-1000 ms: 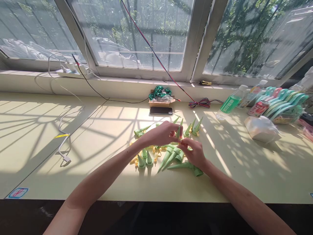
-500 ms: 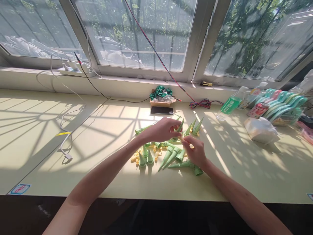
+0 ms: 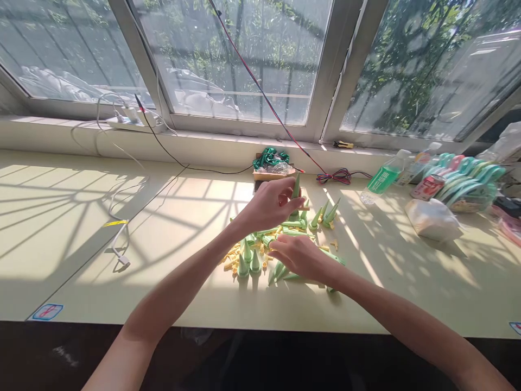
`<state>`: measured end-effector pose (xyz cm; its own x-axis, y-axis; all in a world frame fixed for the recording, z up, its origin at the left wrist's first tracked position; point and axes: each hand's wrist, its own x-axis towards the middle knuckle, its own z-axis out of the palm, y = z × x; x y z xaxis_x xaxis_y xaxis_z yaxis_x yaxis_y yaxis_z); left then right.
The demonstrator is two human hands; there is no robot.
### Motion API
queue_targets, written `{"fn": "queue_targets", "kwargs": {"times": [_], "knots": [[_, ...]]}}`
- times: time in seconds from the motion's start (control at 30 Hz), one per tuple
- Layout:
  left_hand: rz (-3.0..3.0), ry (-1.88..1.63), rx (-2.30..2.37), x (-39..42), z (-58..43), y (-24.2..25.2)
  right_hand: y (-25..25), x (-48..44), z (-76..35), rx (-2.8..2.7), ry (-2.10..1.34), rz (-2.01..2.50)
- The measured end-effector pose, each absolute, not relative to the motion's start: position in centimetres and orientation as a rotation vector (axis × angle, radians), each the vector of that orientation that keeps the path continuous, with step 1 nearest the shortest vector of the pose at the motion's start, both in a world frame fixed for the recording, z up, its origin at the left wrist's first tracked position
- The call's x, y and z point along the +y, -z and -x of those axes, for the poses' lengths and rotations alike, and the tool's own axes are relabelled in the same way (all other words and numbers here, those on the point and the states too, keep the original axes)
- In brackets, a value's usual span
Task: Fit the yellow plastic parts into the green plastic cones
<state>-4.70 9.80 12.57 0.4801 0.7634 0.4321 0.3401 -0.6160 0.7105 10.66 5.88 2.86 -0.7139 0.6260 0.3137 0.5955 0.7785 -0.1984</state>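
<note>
My left hand is closed around a green plastic cone spike, its tip pointing up. A small yellow piece sticks out at the spike's lower end by the thumb. Lower down, my right hand reaches into the pile, fingers bent together; whatever lies between their tips is hidden. Around it are loose green spikes and small yellow plastic nozzles. Two green cones stand upright at the front left of the pile. Further right, green spikes with yellow parts also stand upright.
Behind the pile sits a small box with green material. A bundled red-and-blue cable, a green-labelled bottle, a can and a tissue pack are to the right. A white cable lies left.
My left hand has lifted the green spike up and away from my right hand. The right hand has moved left and down over the pile. The view has shifted slightly.
</note>
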Motion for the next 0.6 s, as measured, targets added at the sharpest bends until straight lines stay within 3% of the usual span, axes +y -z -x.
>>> {"fn": "queue_targets", "kwargs": {"times": [0.6], "knots": [[-2.148, -1.082, 0.907, 8.3, 4.6, -13.4, -2.3, 7.5, -6.8, -2.85, -0.002, 1.019]]}}
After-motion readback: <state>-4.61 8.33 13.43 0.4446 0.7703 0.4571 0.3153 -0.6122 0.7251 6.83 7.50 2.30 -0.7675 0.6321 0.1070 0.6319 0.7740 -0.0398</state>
